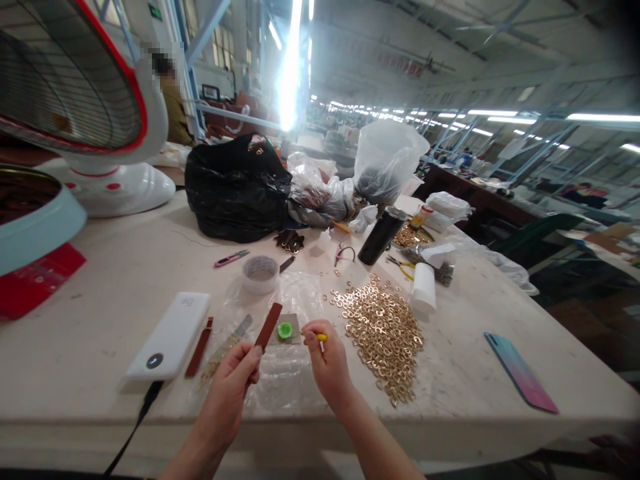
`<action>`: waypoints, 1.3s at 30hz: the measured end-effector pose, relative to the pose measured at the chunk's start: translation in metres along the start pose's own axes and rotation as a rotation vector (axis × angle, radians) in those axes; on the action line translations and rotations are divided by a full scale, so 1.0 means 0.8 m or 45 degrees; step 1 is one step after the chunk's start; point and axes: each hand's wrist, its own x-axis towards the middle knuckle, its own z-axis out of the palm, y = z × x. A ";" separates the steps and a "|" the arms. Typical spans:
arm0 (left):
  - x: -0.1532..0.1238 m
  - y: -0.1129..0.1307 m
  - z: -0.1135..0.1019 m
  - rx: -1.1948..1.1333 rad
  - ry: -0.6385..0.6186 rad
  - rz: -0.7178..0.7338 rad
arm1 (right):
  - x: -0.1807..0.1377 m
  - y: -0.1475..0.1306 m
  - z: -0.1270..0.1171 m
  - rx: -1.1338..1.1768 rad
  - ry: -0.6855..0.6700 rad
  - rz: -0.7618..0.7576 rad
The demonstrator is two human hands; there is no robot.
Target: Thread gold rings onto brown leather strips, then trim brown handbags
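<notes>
My left hand (239,375) pinches a brown leather strip (269,327) between thumb and fingers, its upper end pointing away from me. In my right hand (326,360) is a small tool with a yellow handle (321,337); its thin tip points left and its exact kind is unclear. Between the hands, a small green cap (285,331) sits on a grey-brown square pad (294,320), over clear plastic sheeting (293,373). Another brown leather piece (200,347) lies left of my left hand, near a blade-like tool (243,326).
Right of my right hand spreads a heap of gold metal rings (385,333). A phone (521,373) lies farther right, a white power bank (170,337) left. Behind stand a tape roll (260,275), black bottle (383,235), black bag (237,190) and fan (113,190).
</notes>
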 end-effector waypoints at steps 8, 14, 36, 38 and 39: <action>0.009 -0.006 0.002 0.147 -0.040 0.010 | 0.000 0.005 0.008 -0.075 -0.034 0.016; 0.028 0.000 0.012 0.238 -0.103 -0.032 | -0.004 0.003 0.004 -0.071 -0.038 0.030; 0.063 0.013 0.029 0.729 -0.148 0.023 | -0.022 -0.003 -0.016 -0.037 -0.034 0.134; 0.062 0.009 0.029 0.719 -0.158 0.029 | -0.028 -0.004 -0.019 -0.035 -0.030 0.129; 0.061 0.008 0.029 0.713 -0.163 0.034 | -0.031 -0.005 -0.020 -0.029 -0.027 0.127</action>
